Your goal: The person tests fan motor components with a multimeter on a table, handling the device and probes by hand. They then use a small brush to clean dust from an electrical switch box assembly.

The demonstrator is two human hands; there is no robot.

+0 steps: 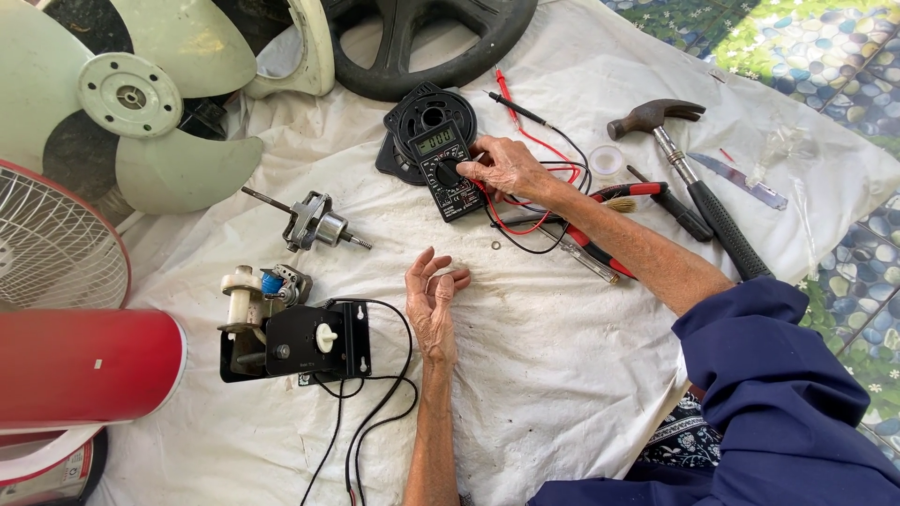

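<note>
White cloth (562, 375) covers the floor where I sit, with pebble-patterned tiles showing at the upper right of the frame. At the far left lie a wire fan guard (52, 239) and a red cylinder (84, 367), and above them the pale green fan blade (141, 98). Right of those, near centre left, the rotor with its shaft (314, 225) rests on the cloth, and below it sits the black switch plate with the motor part (291, 337), its black wires trailing toward the bottom edge.

My left hand (433, 300) lies palm up on the cloth just beside those wires, fingers loosely curled, holding nothing. A small washer (495, 245) lies between my hands.

My right hand (506, 167) rests on the black multimeter (445, 169) at upper centre, fingertips pinching its round dial; the red and black probe leads (525, 220) loop under my wrist. I judge I am setting the meter's range, so the leads should be taken up once the dial is set.

Further right lie red-handled pliers (600, 253), a hammer (694, 178) and a knife blade (745, 183).
</note>
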